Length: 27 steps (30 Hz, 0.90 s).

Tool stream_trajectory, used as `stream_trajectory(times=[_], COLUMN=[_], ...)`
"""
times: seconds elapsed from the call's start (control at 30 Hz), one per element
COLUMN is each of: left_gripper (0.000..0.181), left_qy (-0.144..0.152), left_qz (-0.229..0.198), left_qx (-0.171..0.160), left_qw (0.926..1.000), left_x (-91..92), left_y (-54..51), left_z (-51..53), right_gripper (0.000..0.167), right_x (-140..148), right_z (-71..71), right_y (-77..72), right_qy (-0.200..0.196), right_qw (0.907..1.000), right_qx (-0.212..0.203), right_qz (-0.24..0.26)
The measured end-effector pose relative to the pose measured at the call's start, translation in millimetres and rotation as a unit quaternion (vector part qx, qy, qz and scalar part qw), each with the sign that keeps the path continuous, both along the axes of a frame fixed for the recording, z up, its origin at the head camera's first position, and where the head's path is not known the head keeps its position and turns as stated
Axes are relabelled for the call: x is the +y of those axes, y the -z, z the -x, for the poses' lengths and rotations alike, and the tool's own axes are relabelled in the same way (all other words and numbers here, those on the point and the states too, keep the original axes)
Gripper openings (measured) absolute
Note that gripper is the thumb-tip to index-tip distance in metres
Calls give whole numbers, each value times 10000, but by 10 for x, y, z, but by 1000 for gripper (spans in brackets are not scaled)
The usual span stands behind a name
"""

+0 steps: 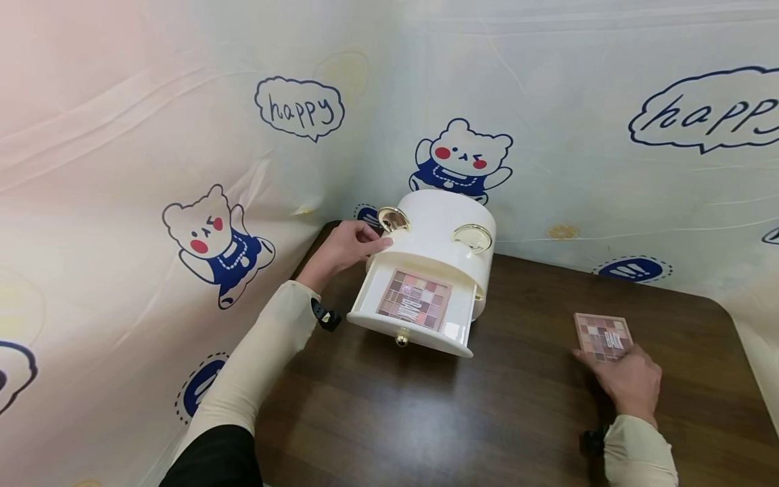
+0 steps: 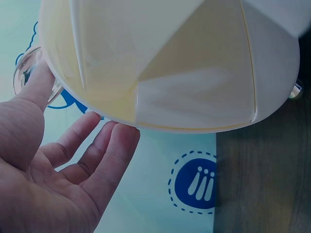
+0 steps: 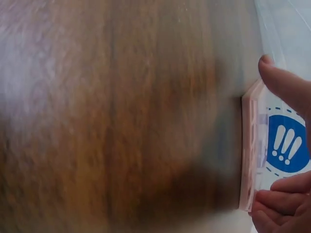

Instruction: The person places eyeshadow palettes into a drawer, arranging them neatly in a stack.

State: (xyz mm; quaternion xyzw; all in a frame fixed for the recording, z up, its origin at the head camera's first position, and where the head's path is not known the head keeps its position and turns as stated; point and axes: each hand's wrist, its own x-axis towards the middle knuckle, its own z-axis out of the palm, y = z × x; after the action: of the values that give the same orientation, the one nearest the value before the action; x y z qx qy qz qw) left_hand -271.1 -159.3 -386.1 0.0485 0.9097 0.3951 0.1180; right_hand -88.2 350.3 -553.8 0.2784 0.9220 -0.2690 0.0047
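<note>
A white rounded storage box (image 1: 444, 223) with gold-coloured round fittings on top stands with its lower drawer (image 1: 365, 297) pulled out. Inside that drawer lies a pink eyeshadow palette (image 1: 414, 299). My left hand (image 1: 349, 251) rests against the box's left side, thumb near one gold fitting and fingertips at the wall, as the left wrist view shows. On the table at the right, a second eyeshadow palette (image 1: 602, 335) lies flat. My right hand (image 1: 629, 382) reaches over its near end, thumb and fingers spread to either side. In the right wrist view the thumb stands off this palette (image 3: 252, 150) while the fingers are by its edge.
Both things stand on a dark wooden table (image 1: 365, 412). A printed cloth (image 1: 566, 122) with bears and lettering rises behind and to the left. From the drawer front sticks a gold knob (image 1: 402, 337).
</note>
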Motion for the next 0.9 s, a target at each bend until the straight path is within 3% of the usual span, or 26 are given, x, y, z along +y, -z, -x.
stream_trajectory(times=[0.17, 0.4, 0.53, 0.63, 0.77, 0.9], left_gripper=[49, 49, 48, 48, 49, 49], left_qy=[-29, -23, -9, -32, -67, -19], left_qz=[35, 63, 71, 62, 5, -13], left_qx=[5, 61, 85, 62, 15, -16], left_qw=[10000, 10000, 9999, 10000, 10000, 10000], left_x=[14, 13, 6, 0, -8, -6], left_y=[-4, 5, 15, 7, -5, -4], left_z=[-5, -5, 1, -3, -7, -11], right_gripper=[106, 117, 107, 105, 114, 118], right_x=[17, 32, 29, 14, -33, -73], right_z=[-4, 7, 1, -12, -42, -80], right_y=[69, 106, 91, 52, -42, -152], right_qy=[18, 83, 31, 147, 444, 456], right_qw=[9995, 9997, 9992, 9993, 9983, 9964], right_qx=[108, -123, 29, 149, 352, 654], right_qz=[-287, -208, -390, -321, 152, 283])
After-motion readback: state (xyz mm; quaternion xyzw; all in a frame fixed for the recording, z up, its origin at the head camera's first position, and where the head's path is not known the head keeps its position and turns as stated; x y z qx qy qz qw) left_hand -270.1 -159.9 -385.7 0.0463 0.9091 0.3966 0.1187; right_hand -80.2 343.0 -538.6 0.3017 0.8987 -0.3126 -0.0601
